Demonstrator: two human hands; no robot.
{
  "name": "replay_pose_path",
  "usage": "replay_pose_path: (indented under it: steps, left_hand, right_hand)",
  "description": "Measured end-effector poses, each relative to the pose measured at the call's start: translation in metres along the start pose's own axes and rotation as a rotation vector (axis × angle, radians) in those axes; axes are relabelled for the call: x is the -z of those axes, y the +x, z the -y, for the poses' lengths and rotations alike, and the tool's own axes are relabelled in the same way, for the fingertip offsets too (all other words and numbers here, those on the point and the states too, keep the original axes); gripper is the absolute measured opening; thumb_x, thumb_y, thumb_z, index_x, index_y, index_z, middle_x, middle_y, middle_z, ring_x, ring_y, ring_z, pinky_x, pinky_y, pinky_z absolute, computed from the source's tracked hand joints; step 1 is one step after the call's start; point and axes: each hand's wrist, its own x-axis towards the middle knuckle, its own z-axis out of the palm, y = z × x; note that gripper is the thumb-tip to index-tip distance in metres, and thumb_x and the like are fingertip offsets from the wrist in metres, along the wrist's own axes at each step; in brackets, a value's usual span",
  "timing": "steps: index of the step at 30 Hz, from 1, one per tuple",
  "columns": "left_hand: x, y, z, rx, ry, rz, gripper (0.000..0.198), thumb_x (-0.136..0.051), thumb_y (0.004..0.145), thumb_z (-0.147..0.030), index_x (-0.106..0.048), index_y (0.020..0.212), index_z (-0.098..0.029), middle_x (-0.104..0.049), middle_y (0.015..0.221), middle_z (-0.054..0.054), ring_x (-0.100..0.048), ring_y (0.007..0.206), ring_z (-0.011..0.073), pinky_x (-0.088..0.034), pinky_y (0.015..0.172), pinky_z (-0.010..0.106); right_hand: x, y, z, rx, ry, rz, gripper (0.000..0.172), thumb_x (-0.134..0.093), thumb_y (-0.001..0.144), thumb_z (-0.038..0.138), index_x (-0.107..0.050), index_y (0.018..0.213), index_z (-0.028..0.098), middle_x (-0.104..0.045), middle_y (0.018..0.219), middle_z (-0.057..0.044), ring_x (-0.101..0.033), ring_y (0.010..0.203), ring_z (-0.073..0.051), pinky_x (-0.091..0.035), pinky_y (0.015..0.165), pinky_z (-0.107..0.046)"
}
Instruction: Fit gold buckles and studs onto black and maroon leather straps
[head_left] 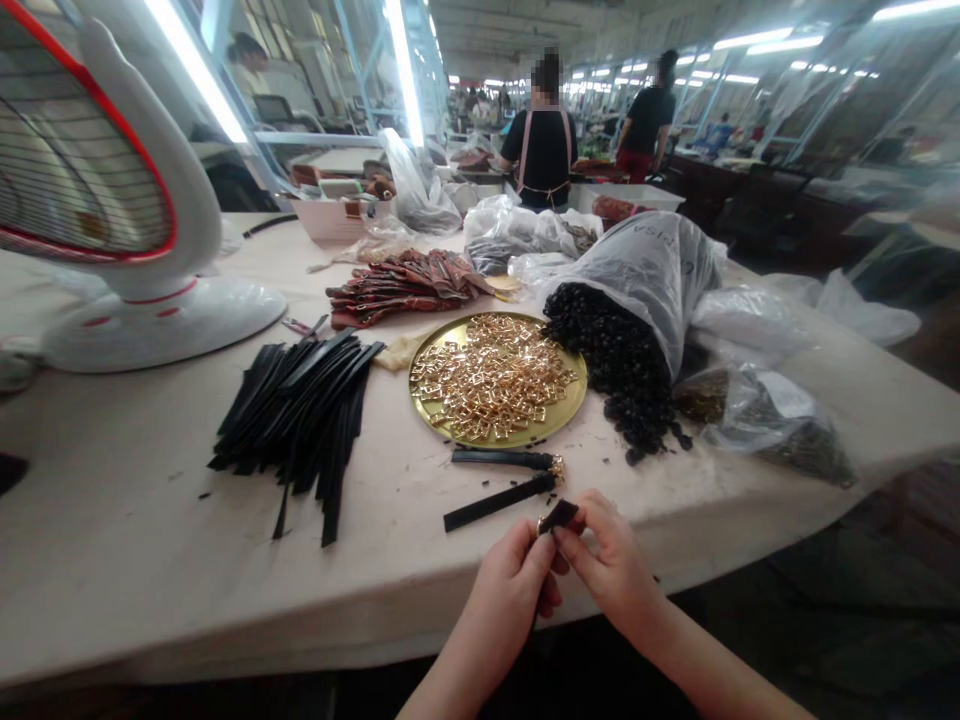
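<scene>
At the table's front edge, my left hand [517, 565] is closed around a black strap [561, 515]. A bit of gold metal shows at its fingertips, probably part of a buckle. My right hand [606, 545] pinches the same strap's end between thumb and fingers. Just beyond my hands lie two black straps [499, 502] with gold buckles [556, 468] at their right ends. Behind them, a round gold tray [574, 408] holds a heap of loose gold buckles [491, 375]. Most of the strap in my hands is hidden by my fingers.
A pile of black straps [300, 410] lies left of the tray. Small black pieces [611, 345] spill from a plastic bag [645, 270] on the right. Reddish-brown strips [405, 285] lie behind the tray. A white fan [150, 320] stands far left. Two people [546, 140] stand beyond the table.
</scene>
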Motion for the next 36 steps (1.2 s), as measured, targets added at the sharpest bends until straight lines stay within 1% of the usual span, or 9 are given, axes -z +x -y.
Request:
replay_pose_path:
  steps: [4,9,14,20,25,28,30,33,36]
  left_hand:
    - [0.004,-0.003,0.005,-0.007,0.078,-0.016,0.017,-0.044,0.083,-0.032,-0.05,0.078,-0.016,-0.046,0.052,-0.006,-0.04,0.042,0.0058,-0.032,0.04,0.016]
    - [0.007,-0.006,0.001,-0.022,0.076,-0.021,0.025,-0.047,0.082,-0.039,-0.049,0.072,-0.016,-0.054,0.061,-0.003,-0.04,0.04,0.0042,-0.028,0.036,0.016]
    - [0.005,-0.01,-0.004,-0.037,0.089,-0.031,0.026,-0.047,0.082,-0.04,-0.049,0.072,-0.016,-0.054,0.057,-0.003,-0.043,0.041,0.0056,-0.029,0.037,0.016]
    - [0.005,-0.018,0.002,-0.05,0.166,-0.015,0.03,-0.038,0.086,-0.042,-0.052,0.082,-0.016,-0.055,0.051,-0.003,-0.041,0.038,0.0065,-0.03,0.038,0.017]
    - [0.004,-0.018,0.003,-0.068,0.169,-0.023,0.025,-0.039,0.086,-0.036,-0.053,0.087,-0.015,-0.058,0.058,0.0,-0.048,0.043,0.0086,-0.035,0.041,0.018]
    - [0.005,-0.01,0.007,-0.087,0.109,-0.106,0.033,-0.043,0.084,-0.035,-0.043,0.111,-0.017,-0.061,0.072,0.001,-0.056,0.053,0.0112,-0.035,0.04,0.018]
    - [0.006,-0.003,0.009,-0.1,0.112,-0.099,0.039,-0.045,0.084,-0.037,-0.04,0.118,-0.018,-0.06,0.077,0.002,-0.055,0.054,0.0107,-0.034,0.04,0.018]
    - [0.009,0.008,0.01,-0.08,0.138,-0.037,0.033,-0.046,0.082,-0.04,-0.053,0.104,-0.017,-0.06,0.074,0.002,-0.051,0.049,0.0086,-0.032,0.039,0.018]
    - [0.011,0.019,0.01,-0.031,0.125,-0.046,0.029,-0.048,0.08,-0.042,-0.055,0.092,-0.016,-0.058,0.069,0.001,-0.048,0.045,0.0077,-0.03,0.038,0.018]
  right_hand:
    - [-0.002,0.0,0.001,-0.03,-0.022,-0.022,0.01,-0.052,0.083,0.022,-0.05,0.073,0.019,-0.05,0.073,0.0,-0.049,0.07,-0.015,-0.039,0.064,-0.028]
    - [0.0,-0.009,0.006,0.142,0.037,-0.024,0.006,-0.049,0.082,0.014,-0.051,0.08,0.02,-0.049,0.078,-0.001,-0.05,0.074,-0.014,-0.042,0.066,-0.027]
    - [0.003,-0.021,0.002,0.351,-0.106,-0.027,0.03,-0.052,0.08,0.011,-0.052,0.107,0.023,-0.053,0.093,-0.005,-0.051,0.085,-0.018,-0.043,0.075,-0.032]
    - [0.005,-0.015,0.0,0.234,-0.078,0.055,0.005,-0.056,0.083,0.023,-0.056,0.086,0.019,-0.055,0.08,-0.003,-0.052,0.078,-0.016,-0.042,0.069,-0.029]
    - [0.004,-0.008,-0.001,0.154,0.017,0.076,0.009,-0.052,0.085,0.022,-0.058,0.079,0.02,-0.055,0.074,-0.001,-0.054,0.071,-0.014,-0.041,0.065,-0.025]
    - [-0.002,-0.007,-0.001,0.101,-0.001,0.009,0.01,-0.051,0.085,0.023,-0.059,0.081,0.018,-0.057,0.076,-0.002,-0.054,0.073,-0.015,-0.041,0.065,-0.026]
    - [-0.007,-0.007,0.001,-0.002,0.046,0.004,0.012,-0.05,0.085,0.025,-0.058,0.08,0.018,-0.057,0.074,-0.002,-0.055,0.07,-0.015,-0.042,0.062,-0.025]
    - [-0.01,-0.005,0.001,-0.119,0.154,0.045,0.015,-0.047,0.087,0.027,-0.057,0.082,0.018,-0.059,0.072,-0.001,-0.057,0.066,-0.013,-0.044,0.06,-0.023]
    - [0.003,0.001,-0.01,-0.092,0.071,0.066,0.013,-0.048,0.086,0.029,-0.056,0.087,0.018,-0.06,0.073,-0.001,-0.058,0.068,-0.013,-0.044,0.063,-0.024]
